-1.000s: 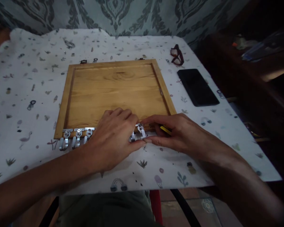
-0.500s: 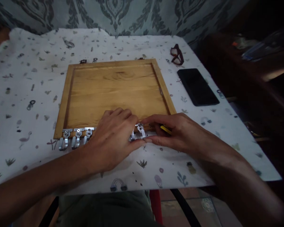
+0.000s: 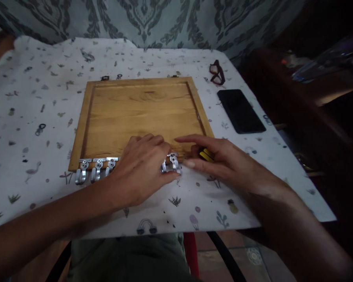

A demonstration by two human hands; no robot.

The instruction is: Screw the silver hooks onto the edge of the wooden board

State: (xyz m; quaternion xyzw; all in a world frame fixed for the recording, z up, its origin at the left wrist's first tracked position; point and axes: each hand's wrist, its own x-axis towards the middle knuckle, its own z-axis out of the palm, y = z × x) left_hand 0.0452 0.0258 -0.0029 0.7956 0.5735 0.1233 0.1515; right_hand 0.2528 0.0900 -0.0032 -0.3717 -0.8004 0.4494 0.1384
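Observation:
A wooden framed board [image 3: 147,117] lies on the table with a row of metal hooks [image 3: 99,168] along its near edge. My left hand [image 3: 144,168] is closed over the middle of this row. Its thumb presses at the near side of a metal hook [image 3: 173,161] toward the right, and its curled fingers hide the hooks beneath. Just right of that hook is my right hand [image 3: 217,158], thumb and index finger apart. Its other fingers curl around a yellow-and-black handle [image 3: 206,154]; the rest of that tool is hidden.
A black phone [image 3: 241,111] and dark-framed glasses [image 3: 217,73] lie right of the board. Small dark fittings [image 3: 105,78] show at the board's far edge. A printed white cloth [image 3: 35,129] covers the table. Dark furniture [image 3: 306,102] stands at the right.
My right thumb and index finger have parted and drawn back from the right-hand hook. More of the yellow-and-black handle shows. My left hand stays over the hooks; the view has shifted slightly.

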